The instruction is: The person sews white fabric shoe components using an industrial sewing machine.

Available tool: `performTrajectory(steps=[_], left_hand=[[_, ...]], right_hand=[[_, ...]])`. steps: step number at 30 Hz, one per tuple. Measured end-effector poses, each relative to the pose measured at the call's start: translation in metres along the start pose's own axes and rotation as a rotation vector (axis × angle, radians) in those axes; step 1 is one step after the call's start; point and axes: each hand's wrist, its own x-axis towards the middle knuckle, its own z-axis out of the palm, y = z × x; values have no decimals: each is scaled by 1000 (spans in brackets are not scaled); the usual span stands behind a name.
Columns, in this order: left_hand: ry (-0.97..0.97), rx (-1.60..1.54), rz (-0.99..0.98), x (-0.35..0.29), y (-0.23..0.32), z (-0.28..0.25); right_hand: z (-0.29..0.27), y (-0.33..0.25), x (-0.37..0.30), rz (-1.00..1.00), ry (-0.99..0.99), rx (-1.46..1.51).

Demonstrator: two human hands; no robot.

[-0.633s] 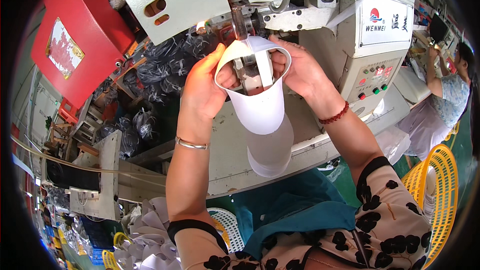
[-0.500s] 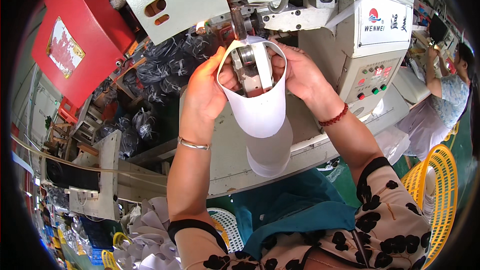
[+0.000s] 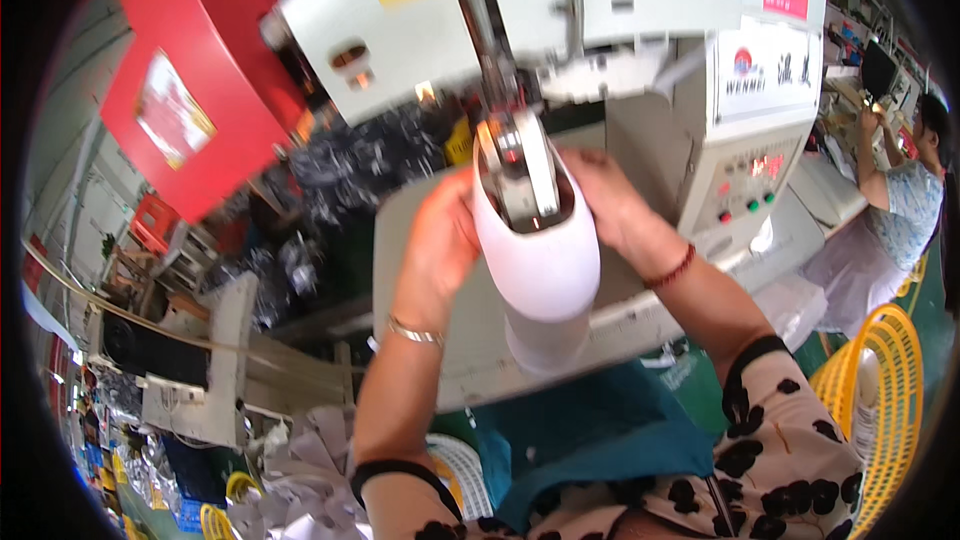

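Note:
A white looped piece, shaped like a shoe upper (image 3: 540,280), hangs around the narrow metal arm (image 3: 530,185) of a machine. My left hand (image 3: 442,225) is closed on its left edge, and my right hand (image 3: 608,198) grips the right edge. Most of my fingertips are hidden behind the white material. Above the loop, the machine's metal pressing part (image 3: 500,80) comes down close to its top end. Below the upper, a dimmer white curved shape shows over the table edge; whether it belongs to the same piece I cannot tell.
A control box (image 3: 745,180) with buttons stands right of the work table (image 3: 420,270). Red machinery (image 3: 210,90) and black plastic bags (image 3: 360,165) are at left. White pieces (image 3: 310,465) are heaped lower left; a yellow basket (image 3: 895,410) stands lower right. Another person (image 3: 895,180) works far right.
The view has shifted, so the machine sits lower in it. The white upper's opening has become narrower and its front rounder, with both hands still at its sides.

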Motion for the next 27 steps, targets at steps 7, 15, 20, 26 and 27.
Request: performTrajectory(steps=[7, 15, 20, 26, 27], left_hand=[[98, 97, 62, -2, -43, -20], [292, 629, 114, -12, -69, -23], [326, 1094, 653, -11, -96, -59], [244, 1318, 285, -62, -70, -34], [133, 1417, 220, -87, -63, -37]], right_hand=[[-20, 40, 3, -108, 52, -274], [-57, 81, 8, -446, 39, -765], [-54, 79, 1, -558, 22, -1070], [-78, 60, -4, -736, 28, -1135], [-79, 67, -9, -711, 27, -1153]])
